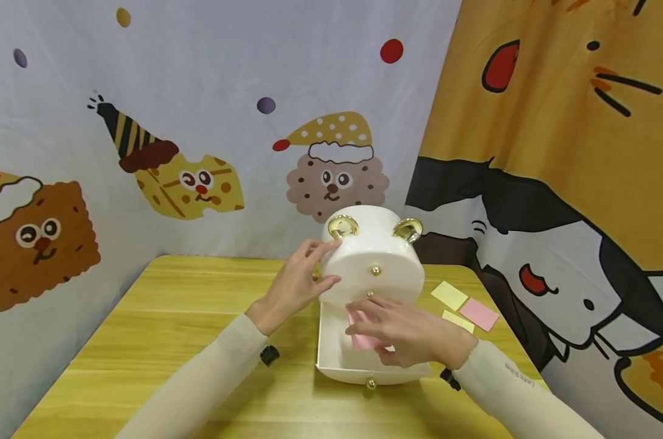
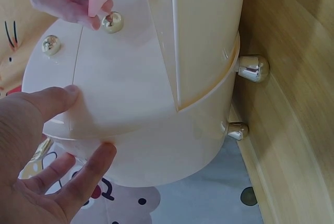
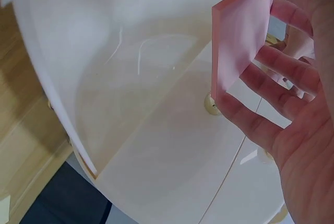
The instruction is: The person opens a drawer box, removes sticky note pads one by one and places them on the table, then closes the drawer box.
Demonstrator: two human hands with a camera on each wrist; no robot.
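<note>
A white rounded drawer box [image 1: 372, 244] with gold ears and round gold knobs stands on the table. Its bottom drawer [image 1: 331, 356] is pulled out toward me. My right hand [image 1: 405, 329] holds a pink sticky note pad [image 3: 241, 44] between thumb and fingers, above the pulled-out drawer. My left hand [image 1: 295, 280] rests on the box's left side, its thumb on the front face and its fingers spread along the side wall, as the left wrist view shows.
Right of the box lie a yellow sticky note pad [image 1: 449, 295], another pink pad [image 1: 479, 314] and a second yellow pad [image 1: 458, 321]. The wooden table [image 1: 199, 341] is backed by printed cloth curtains [image 1: 227, 73] on the far and right sides.
</note>
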